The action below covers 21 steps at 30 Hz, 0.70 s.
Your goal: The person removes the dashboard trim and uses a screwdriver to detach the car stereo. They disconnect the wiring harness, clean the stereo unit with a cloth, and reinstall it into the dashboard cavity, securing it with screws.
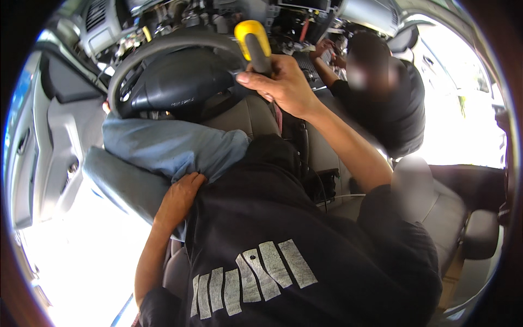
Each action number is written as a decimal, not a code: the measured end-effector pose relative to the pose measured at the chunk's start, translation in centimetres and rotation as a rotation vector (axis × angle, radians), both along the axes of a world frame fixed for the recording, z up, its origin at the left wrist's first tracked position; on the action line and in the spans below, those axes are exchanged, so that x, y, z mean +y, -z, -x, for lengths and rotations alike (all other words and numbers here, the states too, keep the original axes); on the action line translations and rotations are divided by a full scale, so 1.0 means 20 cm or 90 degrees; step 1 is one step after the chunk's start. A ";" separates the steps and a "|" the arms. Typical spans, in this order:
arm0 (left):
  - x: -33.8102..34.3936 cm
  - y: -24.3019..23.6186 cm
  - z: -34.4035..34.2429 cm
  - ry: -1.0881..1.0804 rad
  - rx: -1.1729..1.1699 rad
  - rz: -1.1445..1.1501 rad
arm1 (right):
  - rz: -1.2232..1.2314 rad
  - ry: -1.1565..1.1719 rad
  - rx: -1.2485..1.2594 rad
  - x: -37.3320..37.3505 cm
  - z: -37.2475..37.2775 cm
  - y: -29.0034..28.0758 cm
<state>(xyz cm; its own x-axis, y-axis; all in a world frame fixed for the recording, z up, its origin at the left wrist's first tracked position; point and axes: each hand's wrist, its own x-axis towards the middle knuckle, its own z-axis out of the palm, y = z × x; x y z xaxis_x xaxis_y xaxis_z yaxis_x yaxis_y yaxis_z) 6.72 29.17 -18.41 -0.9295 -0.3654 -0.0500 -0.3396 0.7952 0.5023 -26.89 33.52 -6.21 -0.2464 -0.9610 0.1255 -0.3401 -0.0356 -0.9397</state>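
My right hand (286,87) is raised beside the right rim of the steering wheel. It is closed round a tool with a yellow-and-black handle (253,43), like a screwdriver's, whose yellow end points up and away from me. The tool's working end is hidden. My left hand (188,188) lies on my blue trousers (169,143) at the top of the thigh, fingers bent slightly over the cloth and holding nothing that shows. Ahead of my lap stands the black steering wheel (121,76) with its centre cover (180,82).
A dashboard (218,19) with exposed wiring and parts spans the far side. On the right, a person in black (387,111) leans in, hands at the centre of the dash. An open door (60,128) is at my left. Grey seats (444,212) lie at the right.
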 end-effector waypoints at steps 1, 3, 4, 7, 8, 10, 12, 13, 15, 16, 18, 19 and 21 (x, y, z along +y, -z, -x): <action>0.00 -0.01 0.01 0.007 -0.015 -0.004 | 0.022 -0.015 -0.025 0.01 0.01 -0.01; 0.02 -0.03 0.02 0.000 -0.010 -0.015 | 0.047 -0.022 -0.059 0.03 0.02 -0.02; 0.02 -0.04 0.03 -0.006 -0.019 -0.027 | 0.068 -0.028 -0.019 0.04 0.03 -0.03; 0.01 -0.04 0.05 -0.034 -0.013 -0.065 | 0.045 0.014 0.056 0.07 0.07 -0.02; 0.01 -0.04 0.06 -0.056 -0.018 -0.076 | 0.058 0.001 0.055 0.10 0.09 -0.02; 0.01 -0.03 0.07 -0.102 -0.028 -0.097 | 0.040 0.012 0.074 0.13 0.11 0.00; 0.02 -0.01 0.07 -0.098 -0.005 -0.094 | 0.013 0.024 0.104 0.18 0.14 0.01; 0.02 -0.01 0.08 -0.103 0.000 -0.091 | 0.026 0.025 0.133 0.20 0.16 0.02; 0.02 0.01 0.07 -0.092 0.017 -0.088 | 0.018 0.023 0.204 0.24 0.18 0.02; 0.02 0.02 0.07 -0.097 0.015 -0.092 | 0.007 0.019 0.222 0.27 0.19 0.02; 0.01 0.04 0.08 -0.081 0.021 -0.083 | 0.024 0.017 0.250 0.30 0.21 0.01; 0.01 0.06 0.08 -0.074 0.039 -0.081 | 0.034 0.017 0.264 0.31 0.22 0.00; 0.01 0.10 0.08 -0.069 0.026 -0.067 | 0.016 0.033 0.261 0.33 0.22 -0.01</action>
<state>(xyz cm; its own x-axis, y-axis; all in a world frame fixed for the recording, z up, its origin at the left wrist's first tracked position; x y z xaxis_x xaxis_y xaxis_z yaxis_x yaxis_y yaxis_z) 5.06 29.39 -20.49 -0.8870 -0.4582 -0.0567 -0.3983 0.6973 0.5959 -31.37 40.13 -6.06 -0.2183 -0.9440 0.2472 -0.6883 -0.0306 -0.7248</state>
